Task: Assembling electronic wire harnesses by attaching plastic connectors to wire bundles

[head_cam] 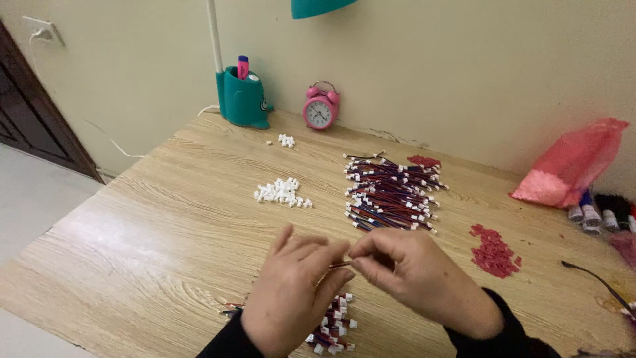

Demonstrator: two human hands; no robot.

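Wooden tabletop point(165, 219), and near its front edge the left hand point(295, 292) and right hand point(414, 272) meet, both pinching a thin red-and-black wire point(339, 264) between fingertips. Under the left hand lies a small bundle of finished wires point(331, 325). Loose white connectors point(281, 192) sit mid-table, a bigger wire pile point(391, 192) beside them.

One package for sure: pink translucent plastic bag point(571, 166), well off to the right of the right hand point(414, 275) and farther back, slumped against the wall at the rear edge of the tabletop point(152, 219). Soft, crumpled, roughly wedge-shaped, mouth pointing up-right, pink contents bulging at its lower left. Just right of it, a row of small dark cylinders with pale label bands point(599, 213), possibly spools or bottles; too blurred to tell. No signs or screens.
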